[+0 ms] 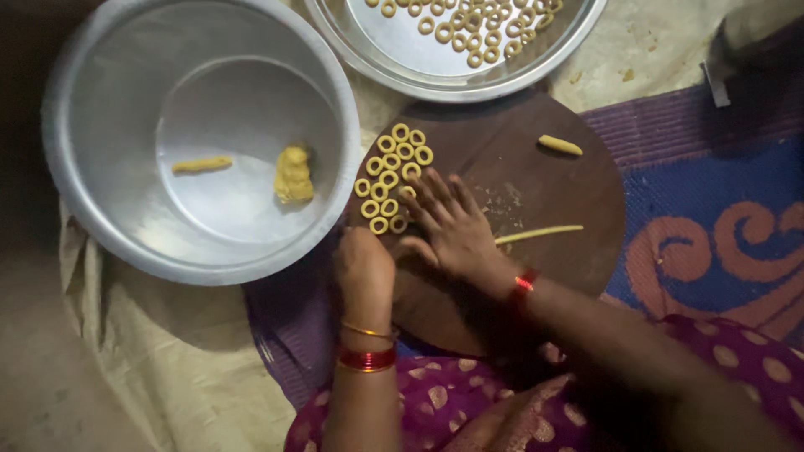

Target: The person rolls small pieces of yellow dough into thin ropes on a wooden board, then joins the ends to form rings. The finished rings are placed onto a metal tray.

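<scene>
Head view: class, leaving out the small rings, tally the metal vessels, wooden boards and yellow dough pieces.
Round silver metal vessels: 2 (deep bowl, shallow tray)
Round dark wooden board: 1
Yellow dough pieces: 4 (lump, short roll in bowl, short roll on board, thin rope)
Total: 7

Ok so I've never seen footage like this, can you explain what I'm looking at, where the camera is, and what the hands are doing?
The one picture comes from a camera worn on a person's head, looking down at their own bare hands. The right hand lies flat, fingers spread, on a round dark board, touching a cluster of small dough rings. The left hand is curled beside them; whether it holds anything is hidden. A thin dough rope and a short dough piece lie on the board. A big metal bowl holds a dough lump, and a metal tray holds more rings.
</scene>
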